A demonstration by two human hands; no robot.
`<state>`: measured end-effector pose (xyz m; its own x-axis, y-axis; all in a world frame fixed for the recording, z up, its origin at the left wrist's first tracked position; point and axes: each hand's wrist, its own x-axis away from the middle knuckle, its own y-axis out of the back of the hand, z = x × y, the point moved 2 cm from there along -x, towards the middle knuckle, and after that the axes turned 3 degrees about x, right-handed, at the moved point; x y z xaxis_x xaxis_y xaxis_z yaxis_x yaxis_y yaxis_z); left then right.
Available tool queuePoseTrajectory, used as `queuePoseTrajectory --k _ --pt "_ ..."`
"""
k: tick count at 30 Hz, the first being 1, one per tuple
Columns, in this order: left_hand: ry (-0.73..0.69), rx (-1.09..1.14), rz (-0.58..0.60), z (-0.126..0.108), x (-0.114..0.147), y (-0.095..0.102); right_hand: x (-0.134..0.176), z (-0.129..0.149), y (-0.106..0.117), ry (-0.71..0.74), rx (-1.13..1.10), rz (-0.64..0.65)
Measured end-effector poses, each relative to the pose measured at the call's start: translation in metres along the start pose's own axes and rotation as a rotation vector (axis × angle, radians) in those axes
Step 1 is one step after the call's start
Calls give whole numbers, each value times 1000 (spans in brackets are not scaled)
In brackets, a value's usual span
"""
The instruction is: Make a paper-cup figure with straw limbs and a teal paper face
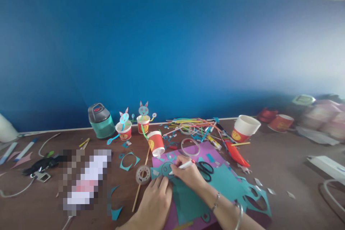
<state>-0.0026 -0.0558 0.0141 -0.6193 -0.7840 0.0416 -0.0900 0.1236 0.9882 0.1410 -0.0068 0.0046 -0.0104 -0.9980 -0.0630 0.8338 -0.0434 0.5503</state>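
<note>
My right hand (187, 175) grips a white marker (187, 164) with a red end, its tip down on a piece of teal paper. Under the tip is a drawn round shape (165, 168) with small circles inside. My left hand (159, 194) lies palm down beside it, fingers stretched over the near edge of the piece. Both hands are over a larger teal sheet (188, 201) on purple paper (207, 148). Black-handled scissors (207, 172) lie just right of my right hand. A roll of clear tape (143, 175) sits left of the drawing.
Two cups with rabbit faces (125, 131) (143, 124) stand at the back, near an overturned cup (156, 143). Bundled coloured pipe cleaners (188, 125), a white-and-red cup (245, 128) and a teal-and-grey jar (101, 124) line the blue wall. Teal scraps (129, 161) and a wooden stick (140, 187) lie left.
</note>
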Motion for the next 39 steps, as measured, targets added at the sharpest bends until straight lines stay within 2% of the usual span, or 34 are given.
queuePoseTrajectory --k 12,21,29,39 --pt "7 3 25 -3 0 6 0 0 0 -11 -28 16" --pt "18 7 52 -3 -1 3 0 0 -1 -10 -24 1" --pt "7 8 17 -1 0 2 -3 -5 2 -69 -124 -48" --pt "20 6 44 -4 0 5 -2 -1 2 -12 -44 -26"
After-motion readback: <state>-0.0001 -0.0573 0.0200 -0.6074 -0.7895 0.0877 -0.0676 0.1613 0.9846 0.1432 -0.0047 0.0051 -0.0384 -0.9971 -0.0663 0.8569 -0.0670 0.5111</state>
